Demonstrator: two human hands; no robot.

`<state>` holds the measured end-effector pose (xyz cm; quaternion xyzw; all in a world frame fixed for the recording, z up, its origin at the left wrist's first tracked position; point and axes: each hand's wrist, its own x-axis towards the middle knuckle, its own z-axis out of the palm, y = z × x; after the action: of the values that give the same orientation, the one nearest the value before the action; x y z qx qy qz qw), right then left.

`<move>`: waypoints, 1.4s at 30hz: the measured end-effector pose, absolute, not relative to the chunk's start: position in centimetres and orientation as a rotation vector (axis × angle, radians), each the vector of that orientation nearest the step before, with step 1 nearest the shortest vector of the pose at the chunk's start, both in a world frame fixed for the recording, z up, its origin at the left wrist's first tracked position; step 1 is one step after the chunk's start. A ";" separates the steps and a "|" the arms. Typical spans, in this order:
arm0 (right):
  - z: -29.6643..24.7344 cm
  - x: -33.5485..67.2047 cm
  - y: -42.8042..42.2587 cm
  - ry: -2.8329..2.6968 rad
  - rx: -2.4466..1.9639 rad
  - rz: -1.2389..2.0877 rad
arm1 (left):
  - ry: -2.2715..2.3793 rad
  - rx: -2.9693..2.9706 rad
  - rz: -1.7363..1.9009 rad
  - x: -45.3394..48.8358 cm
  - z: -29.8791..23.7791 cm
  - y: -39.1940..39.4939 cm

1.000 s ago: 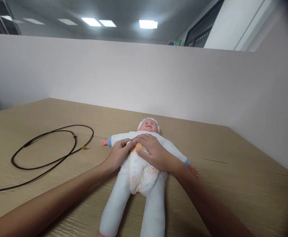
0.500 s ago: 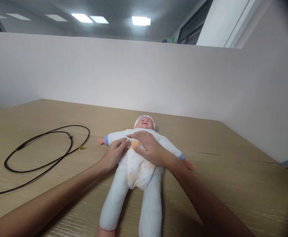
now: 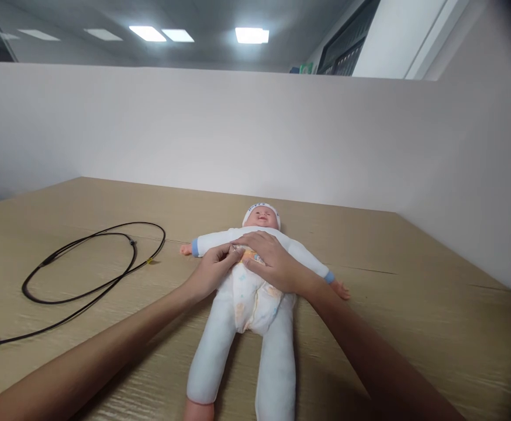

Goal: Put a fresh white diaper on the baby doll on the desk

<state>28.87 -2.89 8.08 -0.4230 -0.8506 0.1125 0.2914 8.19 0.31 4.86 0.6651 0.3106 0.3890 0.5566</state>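
Observation:
A baby doll [image 3: 220, 351] in a white suit with blue cuffs and a white cap lies on its back, feet towards me. Round its hips is a white diaper [image 3: 253, 295] with an orange printed waistband. My left hand [image 3: 211, 270] pinches the diaper's waist edge on the left side, thumb and fingers pressed together. Stretched flat over the top of the diaper and the doll's belly is my right hand [image 3: 277, 260], its thumb apart from the fingers. My fingers hide part of the waistband.
A black cable [image 3: 97, 292] lies in loops on the wooden table [image 3: 119, 202] to the left of the doll. Behind the table's far edge stands a white partition [image 3: 194, 128]. A white wall [image 3: 479, 175] borders the right side.
The left hand has shifted slightly inward along the waistband, still pinching. The right hand stays on the belly. The view has moved a little, so the doll and cable appear slightly further right.

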 end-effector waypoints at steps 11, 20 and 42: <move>7.9 29.1 -2.8 -2.266 -1.156 0.308 | 0.722 1.530 0.947 8.6 5.3 -0.1; 7.5 29.2 -2.6 -2.275 -1.150 0.299 | 0.754 1.550 0.949 8.2 4.7 0.7; 7.9 29.2 -2.7 -2.298 -1.136 0.294 | 0.709 1.528 0.906 7.9 4.8 0.3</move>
<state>29.22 -2.70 7.87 -0.4231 -0.8558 0.1094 0.2768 7.92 0.34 4.81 0.6526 0.3029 0.3869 0.5767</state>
